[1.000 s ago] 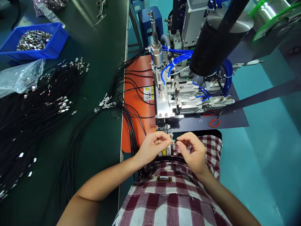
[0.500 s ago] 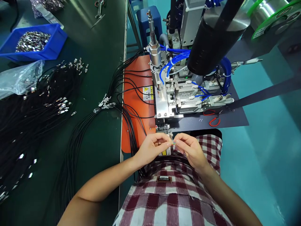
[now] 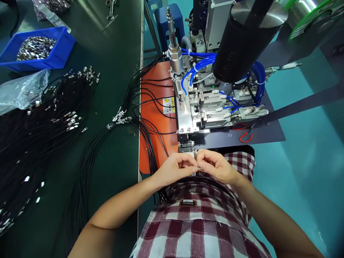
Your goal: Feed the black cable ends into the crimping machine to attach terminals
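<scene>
Thin coloured wires [image 3: 200, 169], green and orange-yellow among them, show as a short stretch between my fingertips in front of my waist. My left hand [image 3: 177, 168] is closed, pinching the wires between thumb and fingers. Close against it, the closed fingertips of my right hand [image 3: 215, 166] pinch the same wires from the other side. Whatever the wires lead to is hidden by my fingers. Beside my left wrist a bundle of black cables [image 3: 151, 150] drapes over the orange plate [image 3: 158, 141] and down past the table edge.
A metal machine [image 3: 188, 114] with blue air tubes stands just beyond my hands. Red-handled scissors [image 3: 245, 137] lie at its right. On the dark green table [image 3: 118, 57] are a blue bin [image 3: 60, 53] of metal connectors, cable piles [image 3: 32, 143], a plastic bag [image 3: 27, 89] and a wrench [image 3: 111, 12].
My right hand has shifted slightly left, closer to my left hand, and turned a little. The wires now sit slightly lower between the fingertips. The view has shifted slightly.
</scene>
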Demonstrator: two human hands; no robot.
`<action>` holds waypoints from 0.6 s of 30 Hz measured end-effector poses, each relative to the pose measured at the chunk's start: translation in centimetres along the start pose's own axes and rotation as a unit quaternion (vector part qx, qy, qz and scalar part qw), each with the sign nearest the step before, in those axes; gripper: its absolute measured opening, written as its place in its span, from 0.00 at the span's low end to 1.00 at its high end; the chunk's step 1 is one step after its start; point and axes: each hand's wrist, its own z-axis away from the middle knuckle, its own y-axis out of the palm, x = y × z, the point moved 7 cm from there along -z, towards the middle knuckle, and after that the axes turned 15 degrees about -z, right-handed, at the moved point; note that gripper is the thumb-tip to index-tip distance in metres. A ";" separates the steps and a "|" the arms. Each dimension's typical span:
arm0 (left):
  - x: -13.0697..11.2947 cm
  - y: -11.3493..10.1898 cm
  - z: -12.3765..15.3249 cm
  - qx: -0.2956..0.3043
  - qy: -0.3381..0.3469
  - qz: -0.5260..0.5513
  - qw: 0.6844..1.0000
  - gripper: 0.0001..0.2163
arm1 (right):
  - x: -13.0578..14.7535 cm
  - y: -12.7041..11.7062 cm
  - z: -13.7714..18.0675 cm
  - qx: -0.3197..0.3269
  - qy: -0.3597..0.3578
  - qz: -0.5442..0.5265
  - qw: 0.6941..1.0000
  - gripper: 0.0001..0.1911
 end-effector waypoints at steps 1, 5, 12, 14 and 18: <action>0.1 0.0 0.0 0.001 -0.005 -0.004 1.000 0.08 | 0.3 0.1 -0.2 0.024 0.000 0.023 0.999 0.09; 0.3 -0.1 0.0 -0.013 -0.020 0.006 1.000 0.09 | 1.8 0.5 -0.9 0.087 -0.004 0.119 0.989 0.08; 0.6 -0.5 0.1 -0.060 -0.012 0.090 0.994 0.11 | 1.7 -1.1 -0.3 -0.093 -0.011 0.084 0.992 0.08; 0.6 -0.6 0.1 -0.064 -0.008 0.100 0.993 0.11 | 0.9 -1.4 0.3 -0.126 -0.005 0.060 0.990 0.07; 0.4 -0.6 0.1 -0.060 -0.003 0.104 0.993 0.10 | -0.1 -1.1 1.0 -0.138 0.008 0.034 0.990 0.06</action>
